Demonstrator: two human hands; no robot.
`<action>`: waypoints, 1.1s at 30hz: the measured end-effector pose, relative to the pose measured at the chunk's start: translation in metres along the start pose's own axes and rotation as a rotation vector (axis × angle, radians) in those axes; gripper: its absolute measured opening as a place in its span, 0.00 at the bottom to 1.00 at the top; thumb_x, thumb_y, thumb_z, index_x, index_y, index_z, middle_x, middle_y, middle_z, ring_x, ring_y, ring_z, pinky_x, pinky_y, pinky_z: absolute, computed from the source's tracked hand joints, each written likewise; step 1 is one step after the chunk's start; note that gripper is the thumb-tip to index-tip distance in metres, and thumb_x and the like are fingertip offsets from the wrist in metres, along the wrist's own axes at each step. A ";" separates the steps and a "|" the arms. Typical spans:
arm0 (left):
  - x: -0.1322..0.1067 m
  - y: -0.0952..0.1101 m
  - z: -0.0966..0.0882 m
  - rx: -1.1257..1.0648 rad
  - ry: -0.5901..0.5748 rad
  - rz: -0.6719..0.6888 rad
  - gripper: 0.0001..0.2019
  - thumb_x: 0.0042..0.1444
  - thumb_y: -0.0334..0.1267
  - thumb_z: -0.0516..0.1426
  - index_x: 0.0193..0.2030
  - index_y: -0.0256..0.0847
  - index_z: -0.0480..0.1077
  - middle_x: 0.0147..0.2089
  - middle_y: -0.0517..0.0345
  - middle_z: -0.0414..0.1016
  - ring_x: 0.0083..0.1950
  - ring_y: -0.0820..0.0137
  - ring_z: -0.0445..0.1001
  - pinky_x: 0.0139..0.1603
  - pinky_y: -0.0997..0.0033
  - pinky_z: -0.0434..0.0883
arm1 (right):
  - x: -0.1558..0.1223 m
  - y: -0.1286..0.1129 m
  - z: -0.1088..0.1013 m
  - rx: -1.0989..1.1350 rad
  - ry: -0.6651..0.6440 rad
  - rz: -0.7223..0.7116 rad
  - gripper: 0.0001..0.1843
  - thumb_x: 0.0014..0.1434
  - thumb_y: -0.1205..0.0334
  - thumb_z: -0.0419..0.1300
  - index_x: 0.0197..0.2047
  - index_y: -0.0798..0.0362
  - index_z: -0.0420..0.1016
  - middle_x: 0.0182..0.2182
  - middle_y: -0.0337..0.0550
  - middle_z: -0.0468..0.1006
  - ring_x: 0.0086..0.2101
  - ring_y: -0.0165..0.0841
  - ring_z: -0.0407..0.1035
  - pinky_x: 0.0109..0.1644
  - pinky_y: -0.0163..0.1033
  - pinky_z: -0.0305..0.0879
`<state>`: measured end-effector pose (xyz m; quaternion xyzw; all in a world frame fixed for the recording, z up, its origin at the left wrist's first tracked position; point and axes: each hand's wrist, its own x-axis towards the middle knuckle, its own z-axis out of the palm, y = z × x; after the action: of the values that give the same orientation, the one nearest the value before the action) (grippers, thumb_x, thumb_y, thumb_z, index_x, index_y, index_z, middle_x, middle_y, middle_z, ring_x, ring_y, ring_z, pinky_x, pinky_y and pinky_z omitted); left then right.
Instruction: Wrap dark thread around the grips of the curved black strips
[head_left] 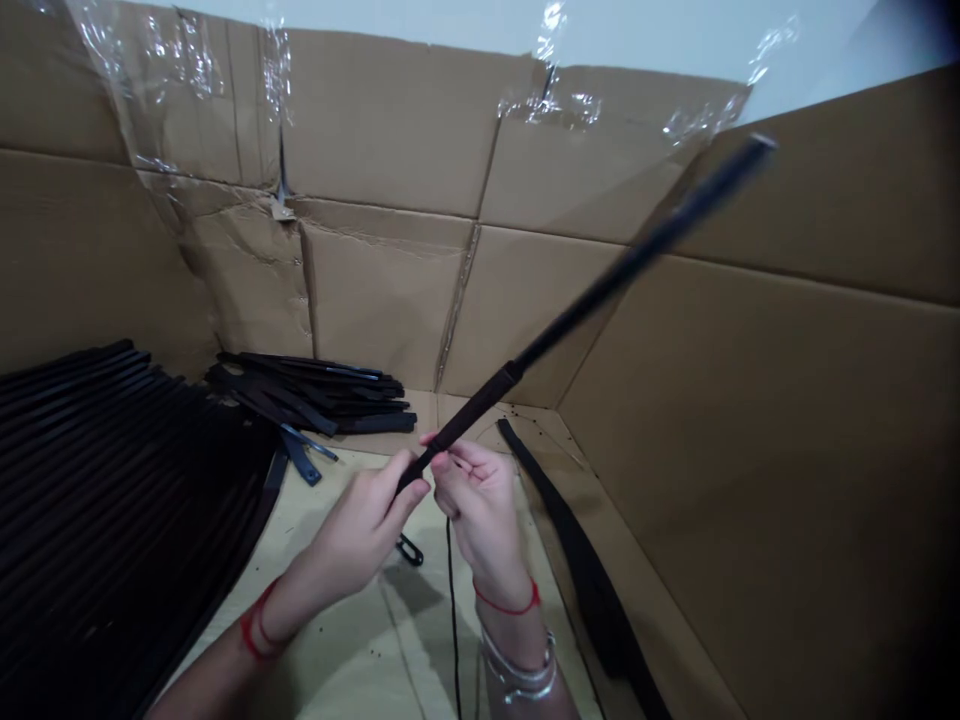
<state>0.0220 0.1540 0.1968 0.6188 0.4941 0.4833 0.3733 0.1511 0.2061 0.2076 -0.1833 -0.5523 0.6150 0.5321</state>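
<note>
A long black rod (pixel 600 290) slants up to the right in front of me, with a thicker, dark brown-black grip (pixel 476 408) along its lower part. My left hand (pixel 367 520) is closed around the rod's lower end, thumb lying along it. Just below the thick grip, my right hand (pixel 480 500) pinches the rod between thumb and fingers. A thin black cord (pixel 452 600) hangs from beside my right hand down across the pale board; its upper end is hidden. Beneath my left hand, a black looped end (pixel 409 550) shows.
Many dark strips (pixel 112 520) lie stacked at the left. Behind them is a pile of flat black pieces (pixel 315 395). A long black strap-like piece (pixel 581 540) rests along the right side. Taped cardboard walls (pixel 390 130) surround the pale board (pixel 337 650).
</note>
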 end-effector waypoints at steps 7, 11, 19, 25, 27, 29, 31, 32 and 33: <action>0.003 -0.016 -0.007 -1.003 -0.750 -0.106 0.26 0.63 0.60 0.43 0.35 0.37 0.63 0.18 0.68 0.53 0.12 0.81 0.48 0.10 0.83 0.52 | -0.008 -0.007 -0.005 0.060 -0.067 -0.136 0.17 0.58 0.54 0.68 0.27 0.58 0.71 0.15 0.29 0.47 0.15 0.19 0.39 0.17 0.26 0.37; 0.010 -0.029 0.001 -1.202 -0.949 -0.103 0.24 0.62 0.59 0.47 0.31 0.37 0.63 0.15 0.66 0.54 0.10 0.80 0.50 0.10 0.83 0.55 | -0.003 -0.007 -0.004 0.118 -0.141 0.029 0.18 0.55 0.50 0.70 0.33 0.58 0.74 0.15 0.29 0.52 0.15 0.18 0.38 0.16 0.25 0.37; 0.013 -0.035 0.000 -0.849 -0.805 -0.197 0.37 0.57 0.69 0.38 0.30 0.33 0.67 0.15 0.59 0.61 0.12 0.76 0.57 0.13 0.78 0.58 | -0.004 -0.003 0.006 0.012 -0.069 -0.020 0.21 0.55 0.48 0.69 0.31 0.60 0.74 0.16 0.33 0.58 0.15 0.19 0.44 0.15 0.26 0.40; -0.002 0.000 0.003 -0.295 0.153 0.024 0.26 0.61 0.60 0.48 0.35 0.34 0.65 0.21 0.62 0.62 0.22 0.79 0.59 0.23 0.81 0.58 | -0.003 -0.005 0.009 -0.162 0.022 -0.151 0.22 0.61 0.51 0.64 0.24 0.59 0.69 0.15 0.32 0.51 0.17 0.21 0.44 0.18 0.27 0.42; -0.006 0.003 0.003 -0.452 0.075 -0.079 0.25 0.64 0.57 0.46 0.32 0.35 0.65 0.17 0.64 0.59 0.17 0.80 0.55 0.18 0.82 0.54 | -0.001 -0.003 0.003 -0.063 -0.108 -0.077 0.18 0.62 0.51 0.64 0.33 0.60 0.76 0.15 0.30 0.49 0.16 0.20 0.40 0.18 0.27 0.38; -0.006 0.000 0.000 -0.691 -0.172 -0.202 0.26 0.64 0.59 0.44 0.30 0.36 0.64 0.13 0.66 0.55 0.12 0.80 0.50 0.13 0.82 0.51 | -0.001 -0.002 -0.004 0.084 -0.282 0.011 0.20 0.61 0.50 0.65 0.46 0.59 0.78 0.15 0.29 0.49 0.15 0.19 0.38 0.18 0.26 0.36; -0.003 -0.006 -0.002 -0.877 -0.477 -0.289 0.27 0.62 0.61 0.46 0.28 0.37 0.62 0.10 0.67 0.53 0.09 0.80 0.47 0.09 0.81 0.50 | -0.002 -0.002 -0.008 0.173 -0.382 0.079 0.24 0.58 0.48 0.67 0.50 0.58 0.77 0.14 0.28 0.49 0.14 0.19 0.38 0.17 0.26 0.36; 0.000 -0.010 -0.003 -0.926 -0.631 -0.318 0.28 0.60 0.63 0.46 0.26 0.38 0.61 0.09 0.67 0.52 0.08 0.79 0.46 0.08 0.80 0.50 | -0.003 -0.003 -0.008 0.178 -0.374 0.087 0.24 0.57 0.48 0.68 0.48 0.58 0.79 0.14 0.28 0.50 0.14 0.19 0.38 0.17 0.26 0.36; 0.003 -0.013 -0.003 -0.930 -0.731 -0.334 0.29 0.59 0.65 0.45 0.26 0.38 0.61 0.09 0.67 0.51 0.07 0.78 0.46 0.07 0.79 0.49 | -0.004 -0.005 -0.007 0.155 -0.324 0.072 0.22 0.55 0.48 0.69 0.44 0.58 0.80 0.14 0.29 0.51 0.14 0.19 0.38 0.16 0.26 0.37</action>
<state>0.0164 0.1594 0.1859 0.4312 0.1617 0.3397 0.8201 0.1604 0.2047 0.2079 -0.0599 -0.5747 0.6958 0.4265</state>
